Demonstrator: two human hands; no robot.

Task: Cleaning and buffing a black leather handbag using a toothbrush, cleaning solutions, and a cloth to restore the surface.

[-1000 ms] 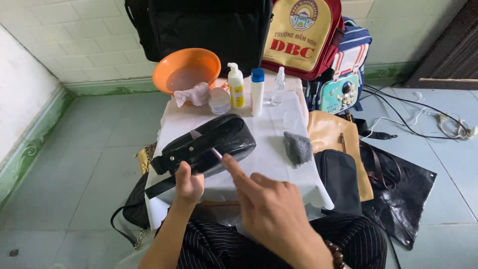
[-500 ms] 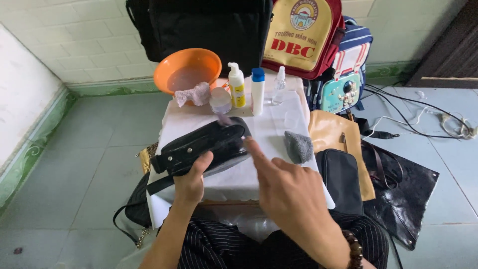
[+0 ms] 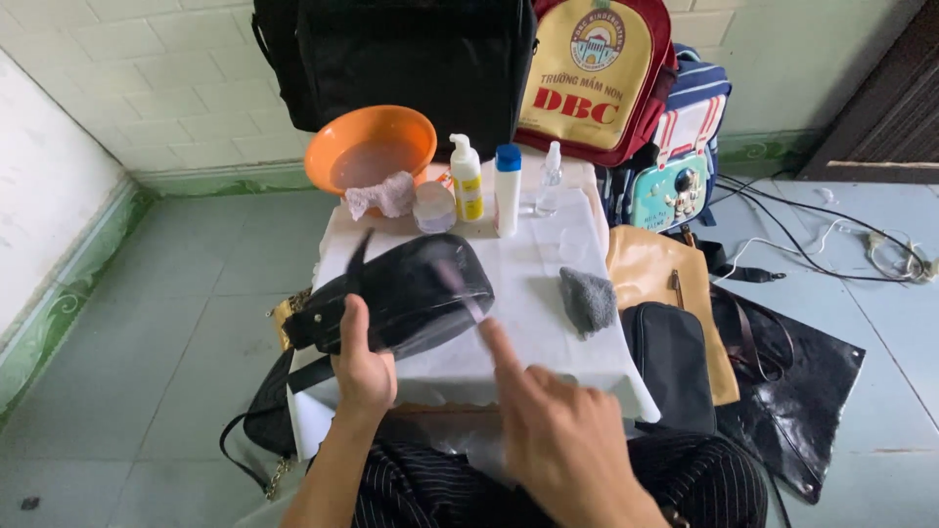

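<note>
Gripping the black leather handbag [image 3: 406, 293] mid-frame, my left hand [image 3: 362, 367] clamps it steady so my right hand [image 3: 558, 440], fingers pinching what seems a thin brush [image 3: 458, 286], can work its side.

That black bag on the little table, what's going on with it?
A seated person steadies the black bag with the left hand, gripping its near edge. The right hand holds a thin tool against the bag's surface; it is too blurred to tell what kind. The bag lies on a white cloth over the small table. Beside it lies a grey rag, and at the far edge stand an orange basin and a few bottles. More bags lie on the floor to the right.
</note>
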